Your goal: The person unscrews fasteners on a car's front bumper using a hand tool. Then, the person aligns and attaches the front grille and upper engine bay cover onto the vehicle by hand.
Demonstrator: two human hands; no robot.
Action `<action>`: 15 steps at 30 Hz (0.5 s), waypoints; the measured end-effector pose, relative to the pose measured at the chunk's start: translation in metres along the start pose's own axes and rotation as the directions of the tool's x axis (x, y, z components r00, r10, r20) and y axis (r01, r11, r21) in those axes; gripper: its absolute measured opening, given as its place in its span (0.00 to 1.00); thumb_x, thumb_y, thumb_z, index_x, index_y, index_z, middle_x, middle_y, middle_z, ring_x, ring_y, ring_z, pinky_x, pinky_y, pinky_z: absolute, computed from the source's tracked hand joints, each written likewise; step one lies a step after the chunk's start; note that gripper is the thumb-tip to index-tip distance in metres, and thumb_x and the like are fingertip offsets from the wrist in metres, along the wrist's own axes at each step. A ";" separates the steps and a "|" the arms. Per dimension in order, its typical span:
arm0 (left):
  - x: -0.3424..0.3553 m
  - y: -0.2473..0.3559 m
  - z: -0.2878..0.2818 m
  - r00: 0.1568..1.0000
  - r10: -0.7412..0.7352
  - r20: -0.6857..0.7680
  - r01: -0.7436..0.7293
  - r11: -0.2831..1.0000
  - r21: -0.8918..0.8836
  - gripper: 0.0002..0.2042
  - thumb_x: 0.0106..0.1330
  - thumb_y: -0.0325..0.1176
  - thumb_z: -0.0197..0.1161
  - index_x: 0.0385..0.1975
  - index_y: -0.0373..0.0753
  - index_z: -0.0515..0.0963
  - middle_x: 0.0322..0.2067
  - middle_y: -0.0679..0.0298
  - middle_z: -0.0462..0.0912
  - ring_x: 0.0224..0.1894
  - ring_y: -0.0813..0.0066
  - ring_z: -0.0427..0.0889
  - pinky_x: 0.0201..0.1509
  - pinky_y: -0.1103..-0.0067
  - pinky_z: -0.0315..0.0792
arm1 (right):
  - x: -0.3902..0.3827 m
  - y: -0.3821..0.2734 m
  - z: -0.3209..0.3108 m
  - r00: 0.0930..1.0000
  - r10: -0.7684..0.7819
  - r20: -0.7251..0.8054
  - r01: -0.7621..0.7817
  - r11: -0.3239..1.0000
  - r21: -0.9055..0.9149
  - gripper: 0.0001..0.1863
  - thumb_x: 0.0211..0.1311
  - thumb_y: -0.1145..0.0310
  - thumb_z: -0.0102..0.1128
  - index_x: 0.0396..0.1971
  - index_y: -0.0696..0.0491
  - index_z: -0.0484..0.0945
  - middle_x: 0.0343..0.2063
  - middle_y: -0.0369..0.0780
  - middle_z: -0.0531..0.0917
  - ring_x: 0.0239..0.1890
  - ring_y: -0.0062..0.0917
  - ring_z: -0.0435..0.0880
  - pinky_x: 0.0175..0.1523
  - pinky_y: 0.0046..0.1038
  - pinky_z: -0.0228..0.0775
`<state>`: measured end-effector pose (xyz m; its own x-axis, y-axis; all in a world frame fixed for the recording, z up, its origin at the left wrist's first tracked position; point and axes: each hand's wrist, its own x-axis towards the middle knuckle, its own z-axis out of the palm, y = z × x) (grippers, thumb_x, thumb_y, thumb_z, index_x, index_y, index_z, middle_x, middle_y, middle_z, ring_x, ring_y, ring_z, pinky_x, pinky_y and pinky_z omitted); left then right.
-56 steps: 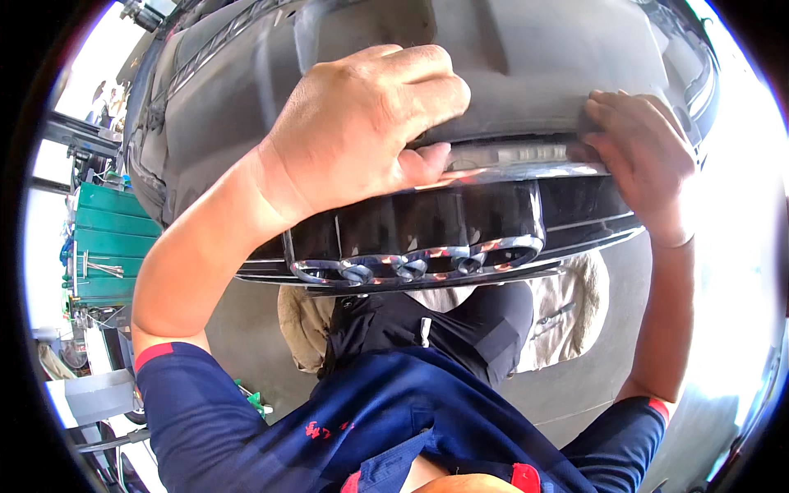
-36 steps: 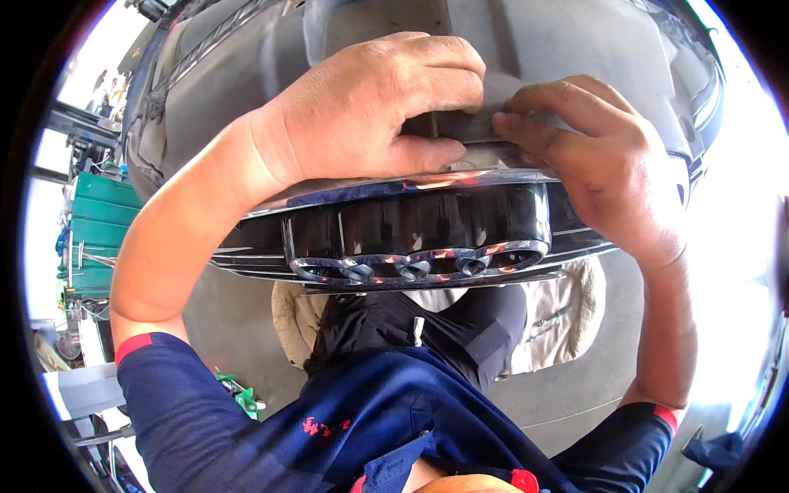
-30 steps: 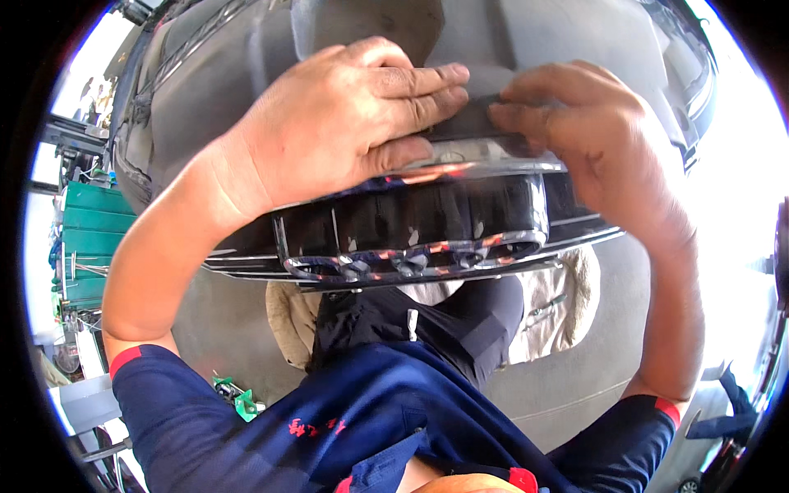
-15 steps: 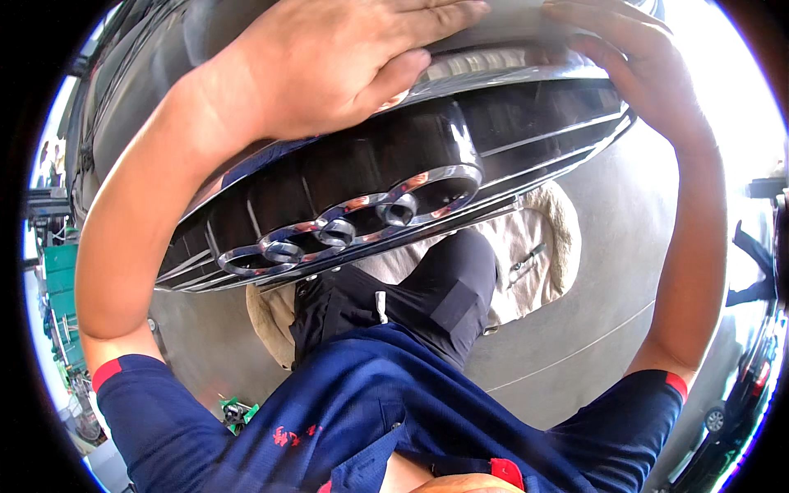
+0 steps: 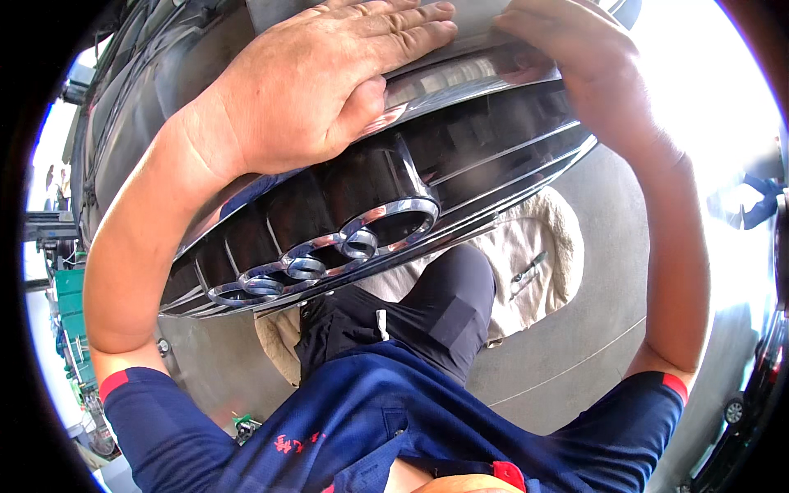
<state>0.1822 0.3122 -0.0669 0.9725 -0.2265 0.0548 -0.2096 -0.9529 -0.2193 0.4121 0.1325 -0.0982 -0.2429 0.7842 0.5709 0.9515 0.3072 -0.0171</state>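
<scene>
My left hand (image 5: pixel 316 82) lies over the front edge of a dark car hood (image 5: pixel 177 62), fingers stretched out and pressed together, thumb apart and near the chrome trim (image 5: pixel 452 78). My right hand (image 5: pixel 579 49) rests farther right on the same edge. Its fingers reach inward toward the left hand, and their tips are partly hidden at the top. Between the hands shows a smooth grey surface (image 5: pixel 477 20); I cannot tell whether it is the hood itself or a sheet on it. Below them is the black grille (image 5: pixel 329 197) with several linked chrome rings (image 5: pixel 394 226).
A beige fleece-edged pad (image 5: pixel 538 279) with a dark slim item lies under my dark-trousered legs (image 5: pixel 436 304). Grey floor (image 5: pixel 575 345) surrounds it. Green cabinets (image 5: pixel 72 300) stand at the left; another dark car (image 5: pixel 744 411) is at the right, with a person (image 5: pixel 760 201) beyond.
The grille has shifted left in the picture. My right hand has moved left and my left hand slightly left and down. Both stay at the hood's edge.
</scene>
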 end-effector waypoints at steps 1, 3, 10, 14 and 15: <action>0.002 -0.004 0.001 1.000 -0.001 0.005 0.001 1.000 0.002 0.32 0.67 0.34 0.48 0.73 0.29 0.61 0.73 0.47 0.64 0.74 0.48 0.65 0.78 0.53 0.58 | 0.003 -0.004 -0.003 1.000 0.003 0.027 -0.003 1.000 -0.022 0.26 0.43 0.88 0.59 0.48 0.59 0.85 0.45 0.46 0.85 0.47 0.41 0.86 0.54 0.36 0.81; 0.010 -0.013 0.007 0.992 0.101 -0.082 -0.102 0.995 -0.016 0.31 0.68 0.37 0.51 0.70 0.27 0.63 0.72 0.44 0.66 0.72 0.46 0.68 0.76 0.51 0.59 | 0.006 -0.006 -0.006 0.998 0.019 0.060 -0.019 1.000 0.002 0.27 0.43 0.87 0.60 0.49 0.59 0.84 0.45 0.46 0.85 0.47 0.41 0.86 0.54 0.35 0.80; 0.028 0.007 0.010 0.999 -0.002 -0.037 0.005 0.997 0.081 0.40 0.67 0.51 0.59 0.71 0.25 0.60 0.71 0.39 0.65 0.72 0.41 0.67 0.77 0.49 0.57 | 0.004 0.010 -0.040 0.964 0.116 0.239 -0.137 0.988 0.072 0.22 0.55 0.84 0.60 0.52 0.59 0.83 0.48 0.49 0.86 0.49 0.42 0.87 0.55 0.36 0.80; 0.034 0.013 0.005 0.989 0.008 -0.150 0.021 0.981 0.194 0.36 0.66 0.48 0.60 0.68 0.28 0.66 0.67 0.42 0.70 0.68 0.46 0.71 0.73 0.55 0.64 | -0.024 0.030 -0.045 0.970 0.238 0.045 -0.230 0.964 -0.136 0.14 0.65 0.74 0.64 0.49 0.53 0.86 0.40 0.47 0.89 0.41 0.38 0.89 0.47 0.35 0.82; 0.043 0.017 0.000 0.975 0.037 -0.217 0.011 0.977 0.214 0.33 0.66 0.47 0.61 0.66 0.30 0.69 0.65 0.43 0.73 0.66 0.47 0.74 0.70 0.56 0.68 | -0.028 0.036 -0.045 0.967 0.248 0.055 -0.238 0.961 -0.142 0.14 0.65 0.74 0.64 0.49 0.53 0.86 0.40 0.47 0.89 0.41 0.38 0.89 0.47 0.35 0.82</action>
<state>0.2203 0.2861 -0.0688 0.9187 -0.2998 0.2572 -0.1722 -0.8900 -0.4221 0.4613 0.0979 -0.0779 -0.0097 0.8642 0.5030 0.9988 0.0321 -0.0357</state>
